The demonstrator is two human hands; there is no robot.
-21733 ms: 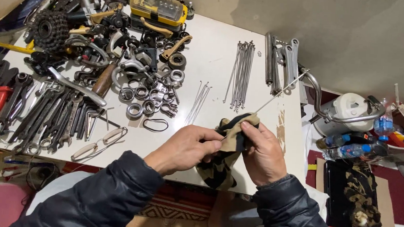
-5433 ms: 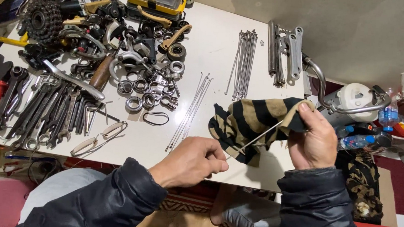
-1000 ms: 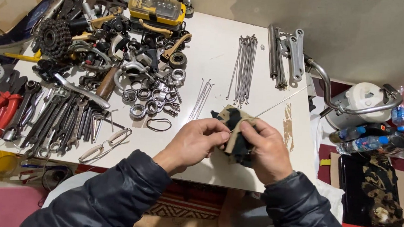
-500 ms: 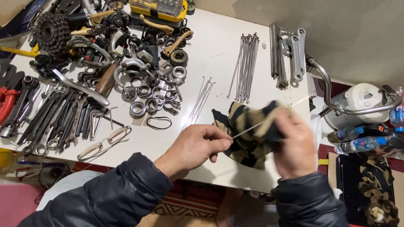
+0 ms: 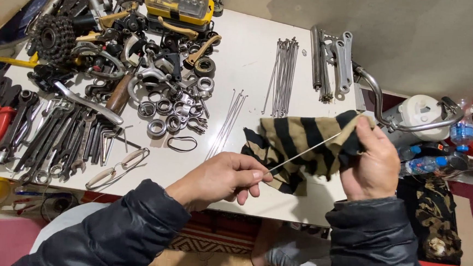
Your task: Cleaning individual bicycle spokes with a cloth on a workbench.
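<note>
A thin metal spoke (image 5: 301,153) is pinched at its near end between the thumb and fingertips of the left hand (image 5: 220,178), whose grip is clenched on it above the front edge of the white desk (image 5: 252,57). The spoke runs up and to the right across a striped tan and black cloth (image 5: 296,142), and its far end is lost inside the fold of cloth bunched in the right hand (image 5: 371,163), whose grip is closed around the cloth. The cloth hangs from that hand and drapes over the right front part of the desk. Just beyond the left hand, a small loose group of spokes (image 5: 226,124) lies on the desk, and a larger bundle of spokes (image 5: 284,73) lies farther back, well apart from the hands. Rings and bearings (image 5: 172,110) are heaped to the left of the loose spokes, with a row of wrenches (image 5: 55,138) near the left front edge and a yellow tool case (image 5: 179,3) at the back. A toothed sprocket cluster (image 5: 53,37) is seen at the far left.
</note>
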